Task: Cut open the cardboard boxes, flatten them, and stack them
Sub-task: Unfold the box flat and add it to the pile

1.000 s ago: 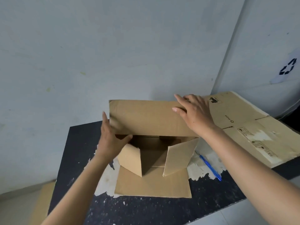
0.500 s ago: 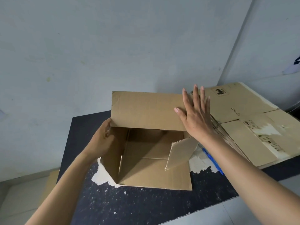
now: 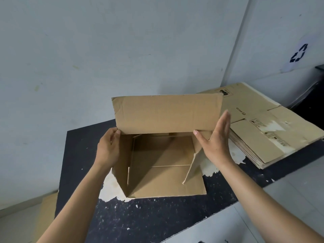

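Observation:
A brown cardboard box [image 3: 163, 160] lies on its side on the dark table [image 3: 157, 216], its open end facing me with all flaps spread. The top flap stands up toward the wall. My left hand [image 3: 107, 148] grips the box's left wall near the top corner. Against the right side flap presses my right hand [image 3: 216, 141], flat, fingers straight and together. A stack of flattened boxes [image 3: 259, 130] lies to the right on the table.
The table's black surface is chipped, with white patches around the box. A grey wall rises close behind; a recycling symbol [image 3: 298, 54] marks the right wall. Another cardboard piece [image 3: 45, 213] lies on the floor at lower left.
The left and right side flaps have swung outward, opening the box mouth. My right hand left the top flap and moved down to the right flap; my left hand shifted to the left wall.

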